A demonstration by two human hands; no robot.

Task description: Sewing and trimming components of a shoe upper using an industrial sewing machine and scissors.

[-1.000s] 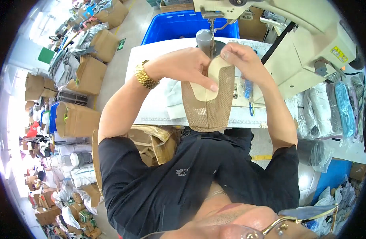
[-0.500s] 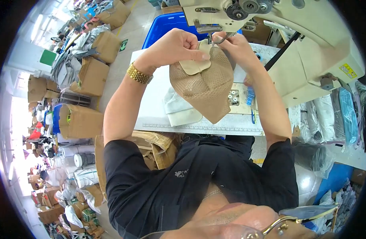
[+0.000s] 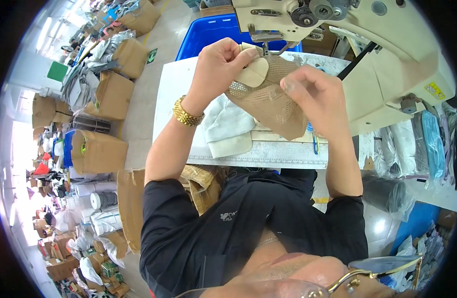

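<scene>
Currently, between left hand (image 3: 216, 69) and right hand (image 3: 320, 99), tan mesh fabric (image 3: 278, 109) is pinched by the former; the latter's grip cannot be made out.

sewing workshop: sewing machine (image 3: 405, 72), stacked-up cartons (image 3: 100, 151)

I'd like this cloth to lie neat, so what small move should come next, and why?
I'd probably smooth the mesh cloth with your right hand while your left hand holds the cream patch: the mesh looks creased in front of the sewing machine, the left hand pinches the patch, and the right hand is at the mesh's right side.
</scene>
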